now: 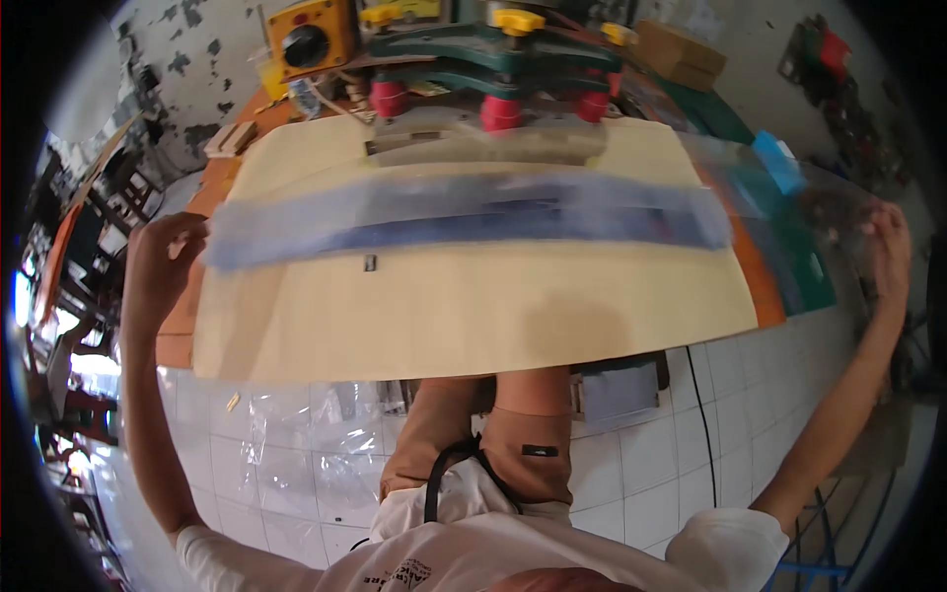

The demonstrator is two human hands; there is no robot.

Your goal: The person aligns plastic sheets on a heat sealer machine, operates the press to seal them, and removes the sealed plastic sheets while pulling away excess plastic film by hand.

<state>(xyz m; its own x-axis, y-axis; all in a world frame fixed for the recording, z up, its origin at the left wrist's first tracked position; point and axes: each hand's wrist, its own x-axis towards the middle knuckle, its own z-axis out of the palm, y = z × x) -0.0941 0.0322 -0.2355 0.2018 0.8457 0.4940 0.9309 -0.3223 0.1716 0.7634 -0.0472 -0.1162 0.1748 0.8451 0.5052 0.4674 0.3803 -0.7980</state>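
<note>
A long, translucent plastic sleeve (286,219) with a dark blue strip (444,229) inside stretches across a pale yellow board (473,316), blurred by motion. At its left end, my left hand (166,259) has its fingers closed on the sleeve's edge. Far to the right, beyond the board, my right hand (890,247) is raised with its fingers pinched together at a blurred sheet of clear film (834,202); whether this film joins the sleeve cannot be made out. A small dark piece (371,263) lies on the board below the sleeve.
A green clamp machine (503,64) with red feet and yellow knobs stands behind the board, beside a yellow box with a black knob (308,41). A cardboard box (681,54) is at the back right. A green mat (801,266) lies right; crumpled clear plastic (316,434) covers floor tiles.
</note>
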